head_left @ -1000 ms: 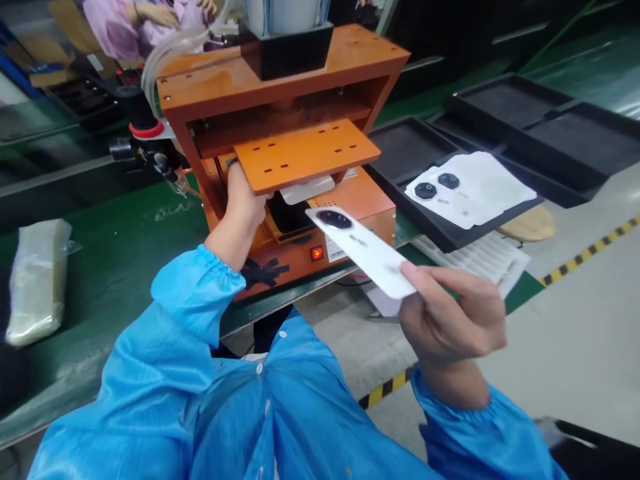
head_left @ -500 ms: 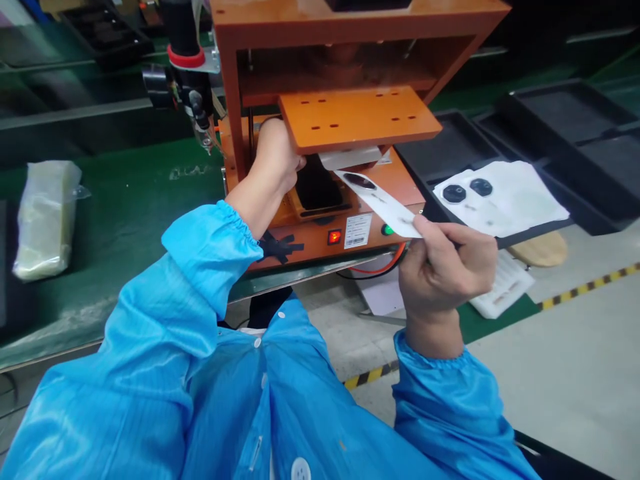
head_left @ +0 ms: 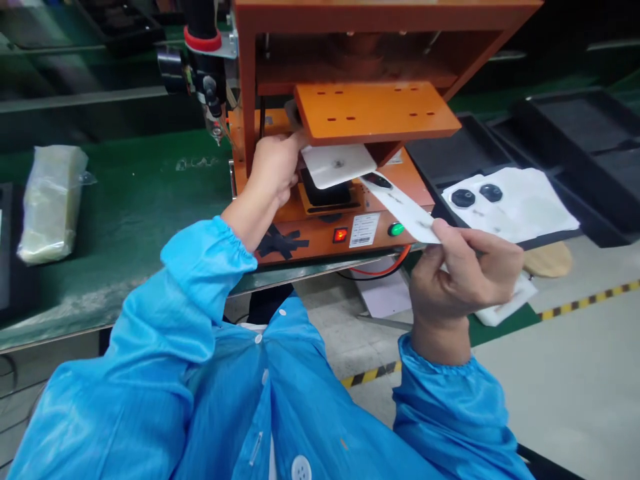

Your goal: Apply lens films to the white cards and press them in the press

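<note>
My left hand [head_left: 277, 167] is closed on the edge of a white rounded panel [head_left: 340, 167], which looks like a phone back cover with a small dark mark. The panel is tilted beneath the raised orange plate [head_left: 375, 110] of a press, and that plate hides part of it. Below it, a black pad [head_left: 327, 195] lies in the press bed. Between thumb and fingers, my right hand [head_left: 463, 280] pinches the near end of a thin white sheet [head_left: 407, 213] with a black oval at its far end. That far end is close to the panel; whether they touch I cannot tell.
Black trays [head_left: 465, 143] stand to the right, with a stack of white sheets [head_left: 520, 210] showing black camera-shaped patches. On the green bench [head_left: 135, 200] at left lies a plastic-wrapped block [head_left: 53, 203]. A lit red switch [head_left: 340, 235] and green button [head_left: 396, 229] are on the press front.
My left hand has drawn the white panel out toward me, so more of its face shows below the plate. My right hand still pinches the sheet. The whole view has shifted slightly.
</note>
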`<state>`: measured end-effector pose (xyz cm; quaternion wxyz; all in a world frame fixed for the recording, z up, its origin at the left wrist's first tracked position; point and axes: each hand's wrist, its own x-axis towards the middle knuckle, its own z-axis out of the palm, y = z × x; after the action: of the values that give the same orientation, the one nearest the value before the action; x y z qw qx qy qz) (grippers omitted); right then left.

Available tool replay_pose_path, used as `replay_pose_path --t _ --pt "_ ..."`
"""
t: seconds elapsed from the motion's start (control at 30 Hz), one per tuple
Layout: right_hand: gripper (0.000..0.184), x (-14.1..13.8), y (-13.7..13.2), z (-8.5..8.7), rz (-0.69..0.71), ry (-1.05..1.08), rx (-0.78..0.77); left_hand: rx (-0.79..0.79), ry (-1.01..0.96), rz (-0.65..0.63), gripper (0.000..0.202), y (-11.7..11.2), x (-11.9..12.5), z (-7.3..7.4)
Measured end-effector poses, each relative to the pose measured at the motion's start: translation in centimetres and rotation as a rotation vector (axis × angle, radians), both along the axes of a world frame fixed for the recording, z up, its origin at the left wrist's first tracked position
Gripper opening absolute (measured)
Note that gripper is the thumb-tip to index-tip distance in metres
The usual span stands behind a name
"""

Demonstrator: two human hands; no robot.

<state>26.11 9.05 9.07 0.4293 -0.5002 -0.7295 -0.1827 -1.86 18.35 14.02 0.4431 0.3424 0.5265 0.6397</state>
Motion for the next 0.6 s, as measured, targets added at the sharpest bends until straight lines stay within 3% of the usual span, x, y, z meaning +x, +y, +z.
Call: replay_pose_path --t 0.17,0.23,0.27,0.4,0.6 --pt "0.036 -1.9 3.7 -1.1 0.050 0.023 0.112 -0.306 -0.093 0.045 0.019 -9.0 -2.4 1.9" --pt "0.037 -3.7 5.8 -1.1 0.085 0.013 0.066 -0.363 -0.087 0.051 0.014 -13.3 -3.9 1.7" --pt "0.037 -4.7 6.8 -0.9 0.103 -0.007 0.030 -0.384 -0.078 0.042 0.022 -15.3 -4.6 1.3" --pt "0.033 -7.8 8.6 -0.2 0.204 -0.144 -0.145 -0.441 -0.061 0.124 0.039 -21.3 -7.3 -1.6" --pt "0.030 -7.4 7.3 0.0 0.271 -0.257 -0.211 -0.418 0.058 0.399 0.040 -25.5 -10.4 -7.4"
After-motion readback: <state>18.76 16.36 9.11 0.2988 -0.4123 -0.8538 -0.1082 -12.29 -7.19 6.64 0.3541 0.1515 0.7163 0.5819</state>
